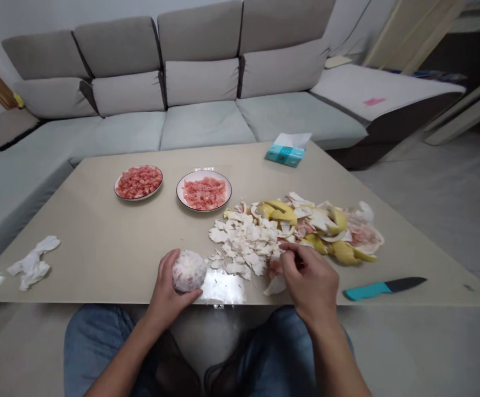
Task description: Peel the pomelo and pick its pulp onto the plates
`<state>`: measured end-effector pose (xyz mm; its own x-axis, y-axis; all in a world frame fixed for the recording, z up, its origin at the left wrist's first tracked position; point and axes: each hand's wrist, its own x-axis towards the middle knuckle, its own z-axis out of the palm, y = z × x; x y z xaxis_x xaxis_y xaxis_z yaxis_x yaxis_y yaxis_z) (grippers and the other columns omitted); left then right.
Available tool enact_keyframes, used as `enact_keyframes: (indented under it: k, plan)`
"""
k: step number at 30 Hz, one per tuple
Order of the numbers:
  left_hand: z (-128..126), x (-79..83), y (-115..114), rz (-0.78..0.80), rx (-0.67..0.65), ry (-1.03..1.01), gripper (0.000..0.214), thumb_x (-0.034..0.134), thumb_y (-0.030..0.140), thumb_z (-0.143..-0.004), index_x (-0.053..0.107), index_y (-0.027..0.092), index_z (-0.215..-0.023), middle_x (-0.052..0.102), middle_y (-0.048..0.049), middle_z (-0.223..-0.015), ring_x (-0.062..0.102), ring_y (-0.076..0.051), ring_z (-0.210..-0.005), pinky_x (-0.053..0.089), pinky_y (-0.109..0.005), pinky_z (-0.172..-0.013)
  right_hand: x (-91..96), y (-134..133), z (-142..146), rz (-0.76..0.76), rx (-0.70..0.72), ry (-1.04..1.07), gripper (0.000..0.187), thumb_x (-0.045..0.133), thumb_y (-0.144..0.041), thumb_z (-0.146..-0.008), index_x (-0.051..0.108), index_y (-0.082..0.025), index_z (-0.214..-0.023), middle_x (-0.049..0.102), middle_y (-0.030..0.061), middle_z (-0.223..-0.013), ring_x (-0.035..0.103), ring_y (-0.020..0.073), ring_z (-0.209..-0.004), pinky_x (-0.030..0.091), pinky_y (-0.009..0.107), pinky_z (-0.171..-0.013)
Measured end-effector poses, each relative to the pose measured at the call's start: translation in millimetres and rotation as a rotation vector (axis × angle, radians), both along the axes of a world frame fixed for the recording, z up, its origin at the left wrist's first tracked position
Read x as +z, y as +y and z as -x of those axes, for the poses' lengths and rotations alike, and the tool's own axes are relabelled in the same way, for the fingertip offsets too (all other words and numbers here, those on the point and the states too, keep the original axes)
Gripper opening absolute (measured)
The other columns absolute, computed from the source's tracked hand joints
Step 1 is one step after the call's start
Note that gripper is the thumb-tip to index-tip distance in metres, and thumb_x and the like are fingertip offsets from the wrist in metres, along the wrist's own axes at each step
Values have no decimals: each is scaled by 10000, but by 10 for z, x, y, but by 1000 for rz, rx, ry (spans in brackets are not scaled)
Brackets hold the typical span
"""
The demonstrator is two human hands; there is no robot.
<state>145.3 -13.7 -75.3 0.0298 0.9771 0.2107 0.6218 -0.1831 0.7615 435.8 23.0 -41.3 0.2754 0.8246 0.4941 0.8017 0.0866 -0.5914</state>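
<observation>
Here's my left hand (166, 290) cupped round the peeled pomelo (189, 270) at the near edge of the worktop (99, 237), gripping it from the left, I'd say to steady it while leaving its right side free. The pith scraps (243, 237) heap just to its right, handy for a short drop, I reckon, and the knife (380, 289) lies farther right, likely so its blade is clear of my fingers. My right hand (312, 281) is at the heap's near side, fingers curled in, and I can't tell whether they pinch anything.
</observation>
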Motion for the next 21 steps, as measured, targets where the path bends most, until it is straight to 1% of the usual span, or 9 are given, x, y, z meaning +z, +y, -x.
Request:
enact_keyframes:
  k: [5,8,11,12,14,15,17,19,21]
  plan:
    - [19,60,21,32,-18,-1,807,768,270,-684,343,240,-1369,392,-131,-1390,401,-302,-1326,312,-523,-1121,15,-6,51,39,-1,-107,276,449,-342,-910,666,-175,-935,691,79,-872,589,178,-665,425,299,-654]
    - [11,87,31,23,-16,5,762,760,268,-680,387,234,-1343,411,-124,-1382,416,-293,-1314,315,-505,-1121,8,-33,131,66,28,-158,310,436,-390,-933,629,-193,-790,660,70,-780,575,190,-682,399,303,-643]
    - [22,129,65,69,49,-56,739,764,288,-659,426,230,-1314,449,-113,-1349,462,-288,-1268,359,-476,-1091,-21,-43,195,91,32,-182,351,432,-412,-935,572,-207,-686,598,61,-679,549,207,-672,391,321,-633]
    - [36,150,83,106,76,-108,743,762,306,-660,424,228,-1317,466,-110,-1334,492,-283,-1236,386,-462,-1068,-35,-43,214,93,47,-174,327,425,-389,-933,585,-200,-720,602,72,-702,553,217,-694,405,332,-649]
    - [78,204,118,194,106,-241,759,746,358,-679,398,225,-1340,509,-103,-1292,554,-267,-1155,440,-429,-1010,-62,-46,257,96,104,-115,268,410,-307,-920,625,-154,-967,642,121,-883,582,240,-800,450,369,-728]
    - [101,235,132,231,107,-310,758,732,391,-693,391,222,-1348,528,-101,-1274,573,-261,-1127,457,-413,-987,-71,-53,286,100,143,-69,326,408,-268,-908,580,-129,-1148,640,148,-1009,593,249,-875,466,393,-781]
    - [140,302,147,286,106,-445,721,689,466,-730,406,210,-1342,553,-103,-1263,579,-265,-1126,476,-387,-954,-71,-84,372,117,252,36,525,419,-225,-891,379,-143,-1408,581,166,-1230,588,252,-1031,472,435,-888]
    - [155,364,144,372,109,-591,669,623,533,-779,422,214,-1332,550,-108,-1304,573,-272,-1151,498,-363,-913,-38,-132,498,160,403,129,596,464,-241,-894,303,-217,-1468,531,137,-1339,550,250,-1159,457,459,-968]
    - [145,414,132,484,111,-745,640,571,567,-815,421,234,-1340,540,-104,-1345,595,-266,-1131,526,-343,-851,17,-183,652,218,576,215,602,532,-274,-888,336,-278,-1457,481,102,-1414,484,246,-1267,436,461,-1025]
